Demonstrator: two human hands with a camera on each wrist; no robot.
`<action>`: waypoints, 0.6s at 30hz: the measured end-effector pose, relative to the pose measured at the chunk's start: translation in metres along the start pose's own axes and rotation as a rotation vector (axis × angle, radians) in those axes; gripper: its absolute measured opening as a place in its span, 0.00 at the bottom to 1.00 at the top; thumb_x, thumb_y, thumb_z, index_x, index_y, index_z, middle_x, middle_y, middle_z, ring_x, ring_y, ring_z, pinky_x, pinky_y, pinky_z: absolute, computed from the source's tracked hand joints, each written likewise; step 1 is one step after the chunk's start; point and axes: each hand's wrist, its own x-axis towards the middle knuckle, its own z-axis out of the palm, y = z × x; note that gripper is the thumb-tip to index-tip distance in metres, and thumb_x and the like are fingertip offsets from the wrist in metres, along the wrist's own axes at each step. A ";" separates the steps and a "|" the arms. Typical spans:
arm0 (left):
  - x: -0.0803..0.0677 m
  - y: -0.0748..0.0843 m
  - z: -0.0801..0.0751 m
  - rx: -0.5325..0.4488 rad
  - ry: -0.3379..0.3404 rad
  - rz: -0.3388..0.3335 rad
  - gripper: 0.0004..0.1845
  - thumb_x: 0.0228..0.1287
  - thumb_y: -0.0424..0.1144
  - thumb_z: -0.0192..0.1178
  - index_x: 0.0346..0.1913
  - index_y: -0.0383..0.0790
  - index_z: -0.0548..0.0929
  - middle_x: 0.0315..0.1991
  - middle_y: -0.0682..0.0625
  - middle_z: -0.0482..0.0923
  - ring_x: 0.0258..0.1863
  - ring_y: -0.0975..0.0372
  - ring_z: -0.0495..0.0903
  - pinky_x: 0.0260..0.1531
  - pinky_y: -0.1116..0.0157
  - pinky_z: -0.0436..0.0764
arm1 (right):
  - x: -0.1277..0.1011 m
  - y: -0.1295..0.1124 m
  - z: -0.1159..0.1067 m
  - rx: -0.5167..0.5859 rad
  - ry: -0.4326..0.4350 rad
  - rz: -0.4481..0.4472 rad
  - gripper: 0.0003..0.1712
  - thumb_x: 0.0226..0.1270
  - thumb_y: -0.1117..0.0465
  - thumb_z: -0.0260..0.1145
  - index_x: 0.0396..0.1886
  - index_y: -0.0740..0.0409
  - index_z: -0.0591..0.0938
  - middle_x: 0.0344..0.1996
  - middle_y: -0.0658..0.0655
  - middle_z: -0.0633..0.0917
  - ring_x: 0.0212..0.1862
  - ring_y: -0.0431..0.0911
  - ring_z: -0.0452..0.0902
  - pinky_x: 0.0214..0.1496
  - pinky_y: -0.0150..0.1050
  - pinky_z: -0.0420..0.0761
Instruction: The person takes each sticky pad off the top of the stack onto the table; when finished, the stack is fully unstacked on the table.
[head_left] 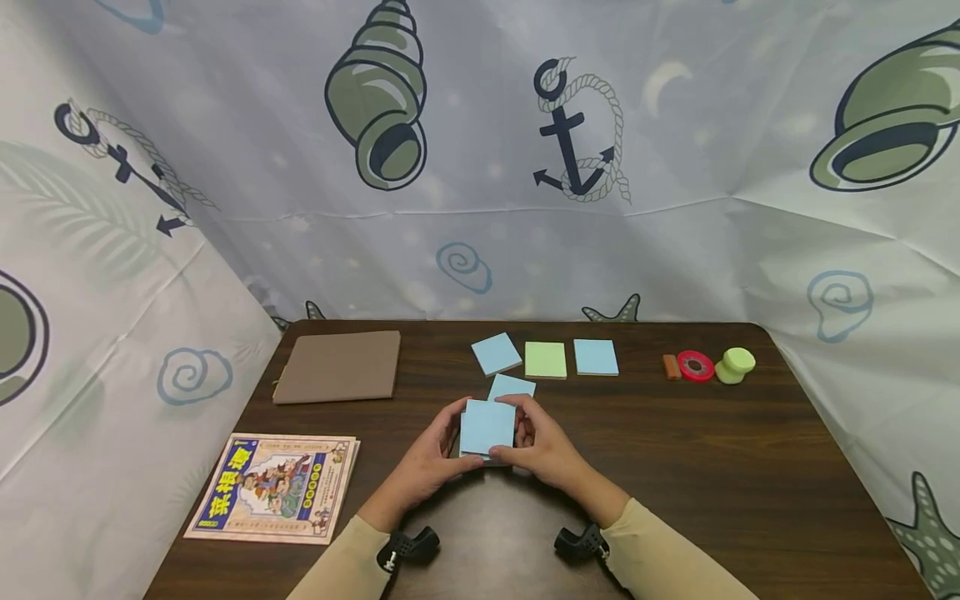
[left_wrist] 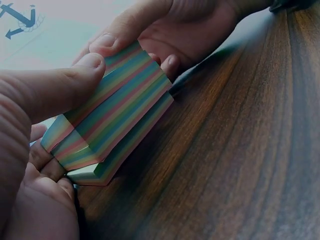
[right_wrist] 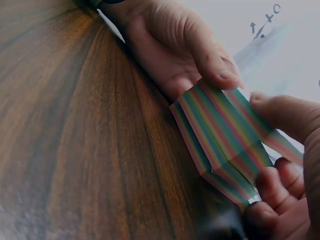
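Both hands hold a small stack of sticky note pads [head_left: 487, 427] near the table's front, its top sheet light blue. The left hand [head_left: 427, 450] grips the left side of the stack, thumb at the near edge. On the other side the right hand [head_left: 546, 442] grips it, thumb at the near corner and index finger at the far corner. Striped rainbow edges of the stacked pads [left_wrist: 120, 110] show in the left wrist view, the layers slightly out of line. Just beyond the stack lies another blue pad [head_left: 512, 386], partly covered by the fingers.
Behind lie a tilted blue pad [head_left: 497, 354], a green pad [head_left: 545, 360] and a blue pad [head_left: 596, 357]. To the right are a brown block [head_left: 671, 367], a red ring-shaped roll [head_left: 696, 366] and a pale green knob-shaped object [head_left: 735, 365]. A brown notebook [head_left: 337, 367] and an illustrated booklet [head_left: 273, 487] lie left.
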 end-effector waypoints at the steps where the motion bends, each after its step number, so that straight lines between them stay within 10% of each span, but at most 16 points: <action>1: 0.000 0.000 0.000 0.003 0.003 -0.003 0.53 0.67 0.34 0.78 0.87 0.43 0.55 0.88 0.43 0.55 0.89 0.52 0.49 0.75 0.82 0.58 | -0.001 -0.001 0.000 0.005 0.013 -0.021 0.42 0.66 0.62 0.83 0.76 0.48 0.74 0.38 0.61 0.78 0.29 0.39 0.70 0.27 0.30 0.72; 14: 0.002 -0.003 -0.001 -0.035 -0.028 0.075 0.54 0.66 0.31 0.77 0.87 0.35 0.53 0.85 0.38 0.61 0.89 0.47 0.51 0.76 0.82 0.59 | -0.013 0.004 -0.016 0.138 0.202 -0.183 0.29 0.77 0.74 0.67 0.74 0.60 0.73 0.56 0.69 0.81 0.49 0.39 0.86 0.46 0.33 0.87; 18: 0.002 -0.002 -0.001 -0.036 -0.031 0.080 0.55 0.65 0.30 0.77 0.87 0.34 0.53 0.85 0.36 0.61 0.89 0.45 0.50 0.76 0.82 0.58 | -0.016 0.011 -0.031 0.092 0.283 -0.199 0.23 0.78 0.73 0.67 0.69 0.62 0.78 0.49 0.66 0.80 0.39 0.37 0.82 0.38 0.30 0.83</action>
